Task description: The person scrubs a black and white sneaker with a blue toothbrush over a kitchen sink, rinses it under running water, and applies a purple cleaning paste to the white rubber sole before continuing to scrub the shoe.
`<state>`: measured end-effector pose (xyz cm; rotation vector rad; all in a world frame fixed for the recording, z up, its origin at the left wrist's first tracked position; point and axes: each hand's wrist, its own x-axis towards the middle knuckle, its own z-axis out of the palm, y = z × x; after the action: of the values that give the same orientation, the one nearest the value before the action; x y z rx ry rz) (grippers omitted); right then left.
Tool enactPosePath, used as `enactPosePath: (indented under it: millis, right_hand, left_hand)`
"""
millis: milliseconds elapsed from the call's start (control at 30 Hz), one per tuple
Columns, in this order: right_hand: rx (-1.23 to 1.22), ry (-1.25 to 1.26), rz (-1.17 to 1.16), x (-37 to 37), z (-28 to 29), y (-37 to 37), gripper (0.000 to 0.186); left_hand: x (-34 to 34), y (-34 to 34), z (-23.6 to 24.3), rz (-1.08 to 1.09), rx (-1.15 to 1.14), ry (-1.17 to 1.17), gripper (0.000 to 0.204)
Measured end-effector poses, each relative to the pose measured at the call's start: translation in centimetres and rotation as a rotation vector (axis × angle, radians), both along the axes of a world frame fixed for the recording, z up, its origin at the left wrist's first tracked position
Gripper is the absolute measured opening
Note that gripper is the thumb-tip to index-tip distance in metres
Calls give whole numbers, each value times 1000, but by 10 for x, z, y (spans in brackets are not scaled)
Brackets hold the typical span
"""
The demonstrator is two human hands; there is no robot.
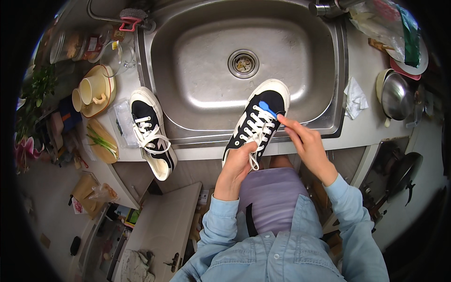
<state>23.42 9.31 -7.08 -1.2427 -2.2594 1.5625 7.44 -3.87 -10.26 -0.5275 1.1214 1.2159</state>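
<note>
A black canvas sneaker (256, 126) with white laces and a white toe rim is held over the sink's front edge, toe pointing away from me. My left hand (236, 168) is closed around its ankle opening, thumb over the upper laces. In my right hand (308, 146) is the handle of a small blue brush (266, 108). Its head lies against the black upper just behind the toe; the bristles are hidden. The matching sneaker (149, 127) rests on the counter at the sink's left corner, its laces loose, with neither hand on it.
The steel sink (206, 56) has a drain (243, 64) with bits of debris. Left of it are cups (91, 89) on a tray, spring onions (101, 141) on a board and a scrubber (131, 18). A crumpled tissue (355, 97) and a metal pan (397, 95) lie right. A cabinet door (159, 221) hangs open below.
</note>
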Motion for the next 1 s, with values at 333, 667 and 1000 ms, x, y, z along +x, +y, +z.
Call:
enactPosePath:
  millis: [333, 667, 1000]
  right_hand:
    - [-29, 46, 139, 7, 6, 11, 37]
    - [88, -137, 140, 7, 25, -14, 41]
    - [399, -140, -145, 18, 12, 19, 35]
  left_hand:
    - [4, 18, 10, -71, 94, 62, 44]
    - [22, 14, -2, -96, 134, 310, 37]
    - [26, 12, -2, -100, 116, 322, 47]
